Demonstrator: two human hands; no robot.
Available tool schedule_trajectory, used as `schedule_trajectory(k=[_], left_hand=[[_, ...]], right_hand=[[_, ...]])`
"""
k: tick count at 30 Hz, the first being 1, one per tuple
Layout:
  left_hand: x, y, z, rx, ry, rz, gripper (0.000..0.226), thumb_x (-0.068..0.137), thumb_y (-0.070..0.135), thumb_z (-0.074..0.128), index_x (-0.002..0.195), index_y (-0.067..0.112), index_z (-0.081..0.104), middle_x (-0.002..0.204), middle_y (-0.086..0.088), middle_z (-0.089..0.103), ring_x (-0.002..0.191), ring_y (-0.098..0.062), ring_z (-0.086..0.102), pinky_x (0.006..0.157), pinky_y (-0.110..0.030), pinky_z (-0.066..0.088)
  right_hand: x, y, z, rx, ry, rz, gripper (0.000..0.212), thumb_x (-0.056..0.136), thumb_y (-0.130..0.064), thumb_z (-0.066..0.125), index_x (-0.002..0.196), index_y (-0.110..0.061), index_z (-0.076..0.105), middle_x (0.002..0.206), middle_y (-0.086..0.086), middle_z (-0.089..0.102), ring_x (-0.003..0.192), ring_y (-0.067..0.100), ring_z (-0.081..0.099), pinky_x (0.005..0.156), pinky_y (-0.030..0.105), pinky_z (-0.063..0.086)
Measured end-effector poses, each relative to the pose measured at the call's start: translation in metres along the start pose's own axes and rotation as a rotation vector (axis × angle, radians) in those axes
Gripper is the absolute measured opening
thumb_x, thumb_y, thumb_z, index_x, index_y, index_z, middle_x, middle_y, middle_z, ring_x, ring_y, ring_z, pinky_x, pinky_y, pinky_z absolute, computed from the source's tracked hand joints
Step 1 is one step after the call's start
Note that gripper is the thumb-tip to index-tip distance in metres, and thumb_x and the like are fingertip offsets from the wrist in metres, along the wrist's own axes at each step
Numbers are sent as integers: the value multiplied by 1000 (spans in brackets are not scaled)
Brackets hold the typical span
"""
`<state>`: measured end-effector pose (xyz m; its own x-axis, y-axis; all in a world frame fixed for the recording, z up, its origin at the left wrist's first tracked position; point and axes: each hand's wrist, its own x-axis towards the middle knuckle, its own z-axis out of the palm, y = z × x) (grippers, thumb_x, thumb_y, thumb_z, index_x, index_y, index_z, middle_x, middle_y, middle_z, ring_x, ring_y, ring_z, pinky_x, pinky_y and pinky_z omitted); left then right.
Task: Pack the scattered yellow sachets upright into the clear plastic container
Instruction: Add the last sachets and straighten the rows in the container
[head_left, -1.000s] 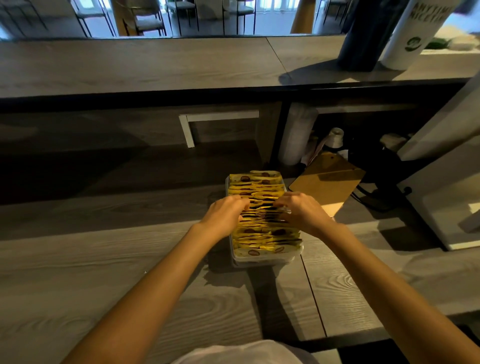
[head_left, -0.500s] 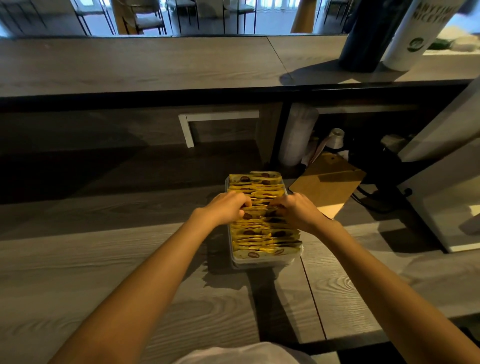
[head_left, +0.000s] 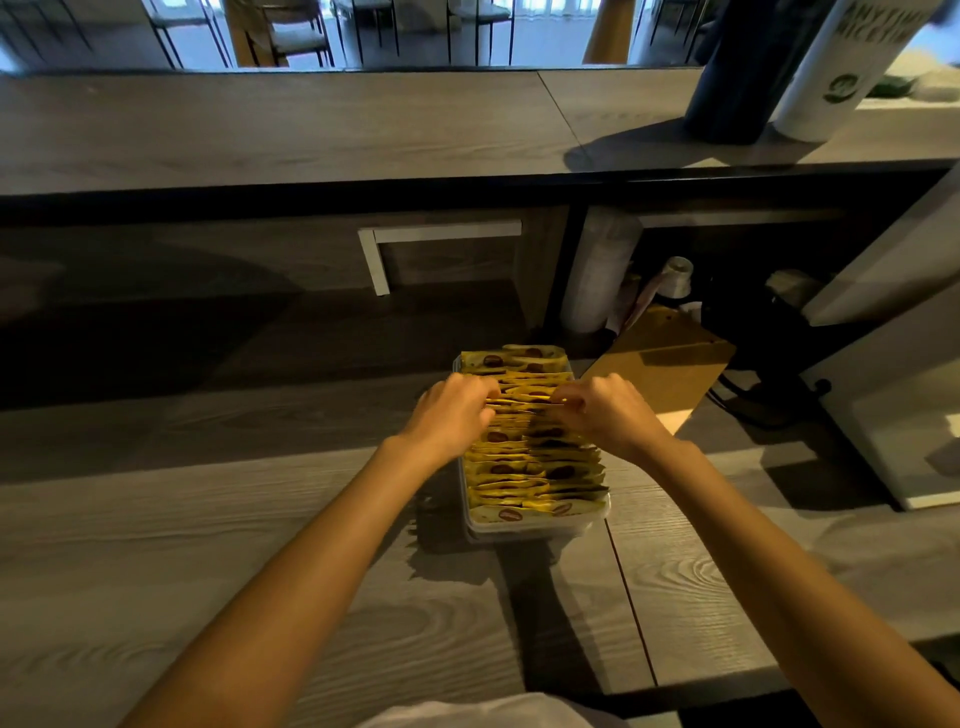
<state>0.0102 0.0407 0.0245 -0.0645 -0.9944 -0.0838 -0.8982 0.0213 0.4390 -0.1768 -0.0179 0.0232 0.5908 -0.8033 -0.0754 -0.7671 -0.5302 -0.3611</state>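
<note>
Head view shows the wooden counter (head_left: 156, 519) bare on the left, then the left hand (head_left: 452, 415) curled over the left edge of the row of yellow sachets (head_left: 535, 467), fingertips pressed among their top edges; whether it pinches 1 sachet cannot be told. The sachets stand upright, tightly packed, in the clear plastic container (head_left: 535, 527) at the counter's centre. The right hand (head_left: 605, 410) is curled the same way over the right edge, thumb and fingers closed on the sachet tops. A brown clipboard (head_left: 670, 364) lies just beyond, to the right.

Risk, as a judgement: the row looks full, so pressing or spreading it could buckle sachets or pop some over the rim, and a sideways push could slide the light container. The fingertips are buried among the sachets, and the container's walls are barely visible. No loose sachets show on the counter.
</note>
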Motion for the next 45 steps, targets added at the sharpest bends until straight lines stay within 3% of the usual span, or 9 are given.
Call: schedule_trajectory(k=[3,6,10,17,25,33,37,40,45], left_hand=[[4,-2,-2,58,125,1,27,93,10,51,119,11,57,120,-8,56,112,-23,55,90,-35,47],[11,-3,0,99,41,3,29,91,11,55,120,11,55,124,-7,53,116,-24,52,91,-34,44],[21,-3,0,129,-19,-17,30,89,15,59,119,10,54,127,-7,49,118,-24,49,94,-35,44],[27,-4,5,232,-26,15,18,91,14,56,104,5,62,130,-9,39,121,-27,39,98,-39,39],[39,-8,-7,57,-143,-51,13,92,18,54,103,13,59,111,-8,59,109,-26,54,96,-39,40],[35,-6,-1,123,-135,16,14,89,21,59,98,12,62,104,-8,62,103,-24,57,92,-36,42],[36,-3,-13,26,101,-5,24,90,28,56,104,10,64,103,-7,63,95,-21,60,80,-31,47],[44,-3,-18,59,180,-39,33,93,20,53,125,12,52,124,-10,54,116,-24,52,91,-35,45],[60,-13,-17,-3,-106,-120,52,90,23,59,138,16,39,136,-10,50,126,-26,48,100,-39,45]], right_hand=[[5,0,-3,-46,111,13,29,92,-22,54,119,-12,59,115,11,64,108,27,59,78,30,44],[12,-3,-2,-92,0,-3,39,92,-17,54,130,-12,50,134,12,51,125,28,48,95,36,44],[24,1,5,-87,-92,-11,34,92,-16,53,126,-13,53,126,12,59,113,27,58,87,34,49],[30,2,12,-39,-97,-23,35,94,-13,49,129,-15,52,126,12,60,114,29,59,88,36,49],[39,5,4,-33,-111,-7,39,93,-13,51,132,-14,49,129,14,58,116,29,56,89,35,48],[37,10,9,-8,-134,-38,32,91,-19,56,122,-11,58,118,12,63,106,27,60,84,32,49],[37,13,2,123,79,19,26,93,-28,51,97,-7,66,86,8,64,83,25,63,64,29,42],[45,12,-3,58,219,17,28,92,-20,53,117,-9,61,111,12,62,102,27,59,78,34,46],[59,13,-4,2,-52,7,51,91,-15,56,139,-12,39,137,13,47,124,28,48,97,33,43]])
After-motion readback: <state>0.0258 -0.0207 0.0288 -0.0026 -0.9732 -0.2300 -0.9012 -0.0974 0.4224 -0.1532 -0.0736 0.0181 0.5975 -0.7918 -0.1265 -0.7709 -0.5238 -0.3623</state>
